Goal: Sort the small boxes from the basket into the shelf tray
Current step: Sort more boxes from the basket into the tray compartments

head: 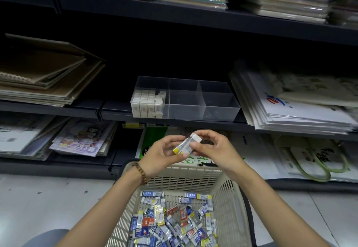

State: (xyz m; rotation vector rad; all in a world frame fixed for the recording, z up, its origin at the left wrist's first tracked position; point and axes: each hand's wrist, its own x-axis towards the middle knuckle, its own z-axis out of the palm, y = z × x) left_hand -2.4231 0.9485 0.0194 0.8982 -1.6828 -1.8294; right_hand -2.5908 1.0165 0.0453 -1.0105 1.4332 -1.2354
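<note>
As my left grip and right grip both pinch a box, fingers curled, it hangs above the basket, below the tray. One tray cell holds white boxes; the others look bare. The pile in the basket is deep, so I judge the sort barely begun.

dim shelf recesses, bright floor, edges blurred and bowed by wide-angle.
</note>
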